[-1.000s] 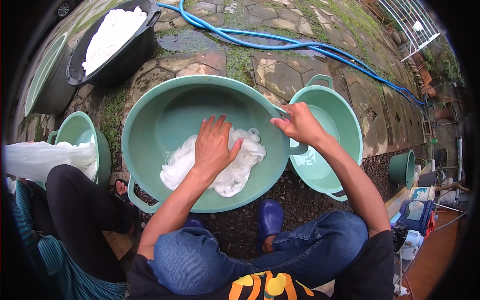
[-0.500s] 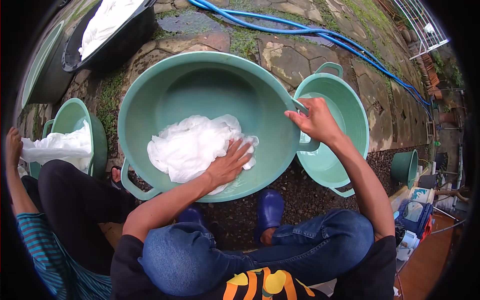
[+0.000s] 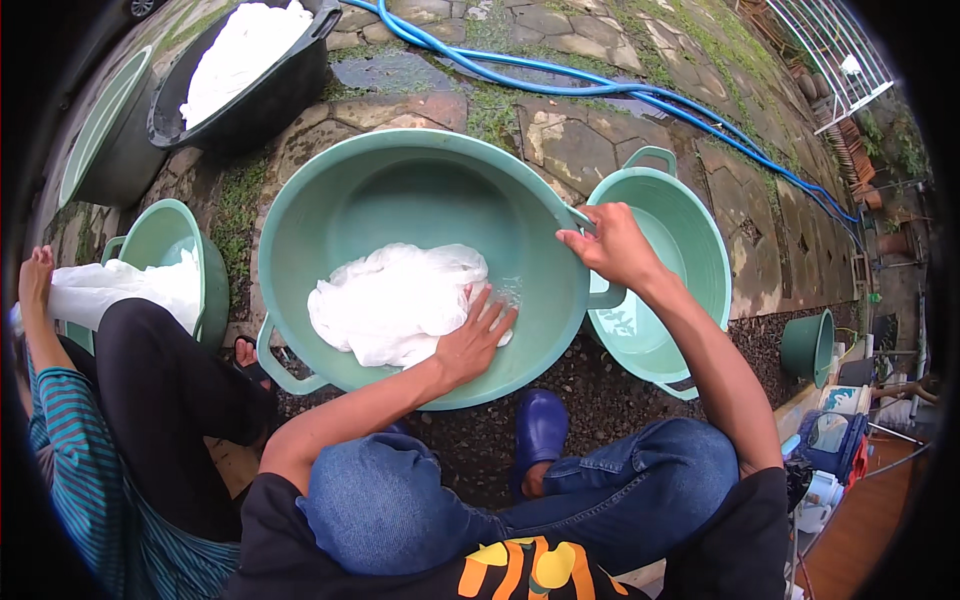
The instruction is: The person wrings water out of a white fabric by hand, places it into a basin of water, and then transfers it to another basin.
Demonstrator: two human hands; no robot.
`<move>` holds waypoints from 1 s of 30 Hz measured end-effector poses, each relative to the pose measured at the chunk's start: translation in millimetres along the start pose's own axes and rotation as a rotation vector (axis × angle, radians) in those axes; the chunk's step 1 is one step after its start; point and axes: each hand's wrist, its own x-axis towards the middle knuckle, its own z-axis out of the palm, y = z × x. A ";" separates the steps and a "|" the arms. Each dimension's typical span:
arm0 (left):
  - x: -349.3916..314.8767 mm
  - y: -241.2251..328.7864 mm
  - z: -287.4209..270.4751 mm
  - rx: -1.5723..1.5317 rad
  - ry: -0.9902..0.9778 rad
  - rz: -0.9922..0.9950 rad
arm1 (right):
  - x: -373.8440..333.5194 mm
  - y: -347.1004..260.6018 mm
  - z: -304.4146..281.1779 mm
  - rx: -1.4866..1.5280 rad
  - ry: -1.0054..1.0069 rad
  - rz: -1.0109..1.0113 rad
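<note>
A big round green tub (image 3: 330,205) stands in front of my knees. In its near part lies a heap of wet white cloth (image 3: 395,300), bunched together. My left hand (image 3: 478,338) rests on the near right edge of the cloth, fingers spread. With my right hand (image 3: 615,245) I grip the handle (image 3: 578,217) on the tub's right side, fingers wrapped round it. Beside that handle is a smaller green basin (image 3: 685,255) with a shallow layer of clear water.
At left a co-worker's hand (image 3: 36,275) holds white cloth over a green basin (image 3: 215,290). A black tub (image 3: 250,115) with white cloth is at the far left, by another green tub (image 3: 110,140). Blue hoses (image 3: 590,88) cross wet paving. A small green bucket (image 3: 822,345) is at right.
My left hand has slid slightly right and the cloth's right side is more gathered, baring wet tub floor. The big tub's far rim sits lower in view. My right hand keeps the handle.
</note>
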 end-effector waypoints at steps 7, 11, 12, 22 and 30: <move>-14.7 -23.3 4.4 -0.128 -0.081 0.005 | -2.9 -2.2 3.8 -0.011 -0.023 0.079; 0.5 -30.1 22.8 -0.136 -0.134 0.016 | -1.5 -7.3 13.8 -0.031 -0.022 0.063; 2.7 -27.7 21.0 -0.131 -0.110 -0.004 | 1.9 -8.8 11.9 -0.042 -0.006 0.049; -40.8 -32.1 -34.5 -0.077 -0.136 -0.075 | 1.3 2.2 -3.5 0.001 -0.009 0.159; -41.6 -40.0 22.8 -0.059 0.013 -0.087 | -0.3 -27.6 10.7 0.049 -0.013 0.141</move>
